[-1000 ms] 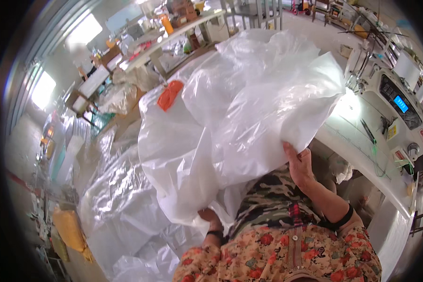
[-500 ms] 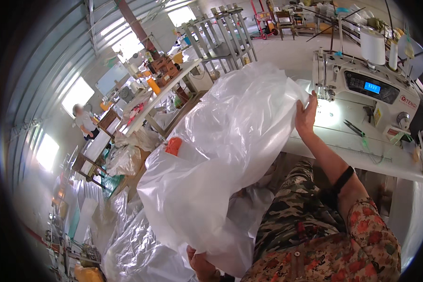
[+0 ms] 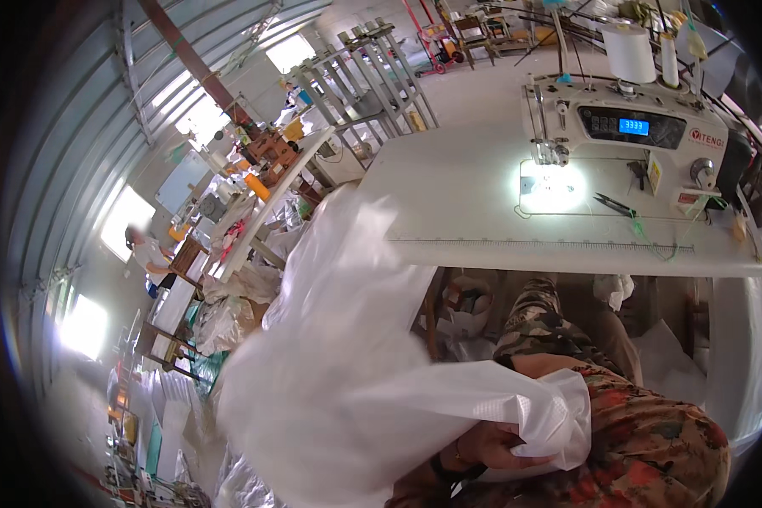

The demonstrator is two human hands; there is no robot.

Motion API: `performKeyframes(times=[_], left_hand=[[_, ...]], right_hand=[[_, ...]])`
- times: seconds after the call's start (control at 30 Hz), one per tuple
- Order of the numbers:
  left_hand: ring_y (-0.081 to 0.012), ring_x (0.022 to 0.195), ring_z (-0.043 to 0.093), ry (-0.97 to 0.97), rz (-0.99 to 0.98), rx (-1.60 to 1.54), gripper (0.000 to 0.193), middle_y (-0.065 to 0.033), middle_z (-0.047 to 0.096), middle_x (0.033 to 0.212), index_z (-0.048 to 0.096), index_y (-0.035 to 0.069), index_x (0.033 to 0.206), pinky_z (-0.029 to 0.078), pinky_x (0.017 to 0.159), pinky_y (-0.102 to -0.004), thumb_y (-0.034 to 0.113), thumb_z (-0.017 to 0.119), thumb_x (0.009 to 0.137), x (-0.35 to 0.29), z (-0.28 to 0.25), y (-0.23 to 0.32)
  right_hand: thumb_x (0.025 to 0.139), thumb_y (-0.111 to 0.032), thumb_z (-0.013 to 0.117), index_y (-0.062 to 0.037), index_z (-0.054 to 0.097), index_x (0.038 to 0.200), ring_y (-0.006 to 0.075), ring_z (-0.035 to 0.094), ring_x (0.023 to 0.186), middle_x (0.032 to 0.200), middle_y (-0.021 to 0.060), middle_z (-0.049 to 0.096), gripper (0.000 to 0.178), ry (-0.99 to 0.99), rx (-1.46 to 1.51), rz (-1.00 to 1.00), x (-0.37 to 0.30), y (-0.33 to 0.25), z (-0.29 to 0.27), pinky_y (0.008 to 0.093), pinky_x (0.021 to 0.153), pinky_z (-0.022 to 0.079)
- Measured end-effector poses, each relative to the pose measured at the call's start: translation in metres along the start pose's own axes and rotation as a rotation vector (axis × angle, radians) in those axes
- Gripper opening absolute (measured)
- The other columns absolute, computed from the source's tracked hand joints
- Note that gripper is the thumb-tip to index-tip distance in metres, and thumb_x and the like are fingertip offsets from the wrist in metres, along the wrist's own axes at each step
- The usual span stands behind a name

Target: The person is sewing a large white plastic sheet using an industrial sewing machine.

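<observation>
Head view: white sheet (image 3: 330, 398) bunched inside grasping left fingers (image 3: 521, 462), flaring beyond; right fingers hidden, hold unclear.

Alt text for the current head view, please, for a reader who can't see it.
The person's left hand grips gathered white plastic sheeting, partly blurred; the right hand is hidden. Beyond, a lit white sewing machine stands on a pale worktop, with another person at background left.

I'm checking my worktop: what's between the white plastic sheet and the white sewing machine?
The head view shows only bare white tabletop between the sheet and machine.
</observation>
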State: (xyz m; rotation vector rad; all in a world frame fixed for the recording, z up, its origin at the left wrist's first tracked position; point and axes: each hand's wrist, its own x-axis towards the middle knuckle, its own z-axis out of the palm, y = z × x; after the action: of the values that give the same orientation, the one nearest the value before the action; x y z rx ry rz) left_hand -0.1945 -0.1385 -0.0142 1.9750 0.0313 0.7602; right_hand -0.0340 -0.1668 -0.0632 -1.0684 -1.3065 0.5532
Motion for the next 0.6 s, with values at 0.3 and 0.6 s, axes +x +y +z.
performKeyframes(times=[0.3,0.6], left_hand=[[-0.0284,0.099,0.061,0.367,0.124,-0.181,0.041,-0.0165,0.061,0.106,0.057,-0.007,0.107,0.052,0.083,-0.0401,0.029,0.055,0.088,0.104,-0.027,0.036],[-0.0306,0.102,0.06,0.6,0.342,-0.247,0.048,-0.0182,0.059,0.109,0.055,-0.009,0.112,0.052,0.084,-0.0415,0.034,0.048,0.092,0.212,-0.077,0.089]], right_hand=[[0.092,-0.03,0.058,-0.0016,0.054,0.124,0.019,0.062,0.099,0.112,0.0083,0.065,0.043,-0.124,0.42,0.124,0.011,-0.072,-0.069,0.0295,0.083,0.051],[0.094,-0.031,0.055,-0.0038,0.059,0.116,0.0152,0.065,0.092,0.107,0.0071,0.066,0.035,0.375,0.154,0.461,-0.061,-0.068,-0.131,0.0282,0.079,0.048]])
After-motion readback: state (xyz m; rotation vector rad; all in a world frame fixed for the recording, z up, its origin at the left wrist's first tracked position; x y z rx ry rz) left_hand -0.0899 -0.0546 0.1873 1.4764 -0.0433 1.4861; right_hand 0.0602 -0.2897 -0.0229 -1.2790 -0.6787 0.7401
